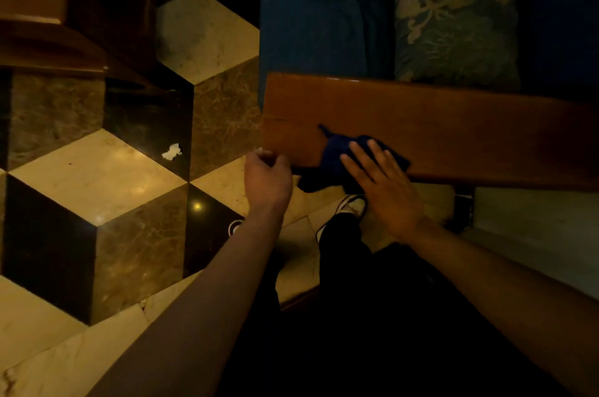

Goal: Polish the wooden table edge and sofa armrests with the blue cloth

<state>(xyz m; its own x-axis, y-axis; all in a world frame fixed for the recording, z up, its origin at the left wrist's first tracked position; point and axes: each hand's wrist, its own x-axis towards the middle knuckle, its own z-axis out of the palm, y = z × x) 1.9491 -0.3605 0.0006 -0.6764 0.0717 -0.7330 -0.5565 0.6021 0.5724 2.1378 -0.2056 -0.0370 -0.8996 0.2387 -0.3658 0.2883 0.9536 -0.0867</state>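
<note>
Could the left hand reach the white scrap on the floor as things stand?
Probably yes: the left hand holds no cloth, and only bare floor lies between it and the scrap, though bending down looks necessary.

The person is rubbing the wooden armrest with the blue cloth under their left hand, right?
Not quite. In the head view it is the right hand that presses flat on the blue cloth on the wooden armrest. The left hand hangs loosely curled beside the armrest's end.
</note>
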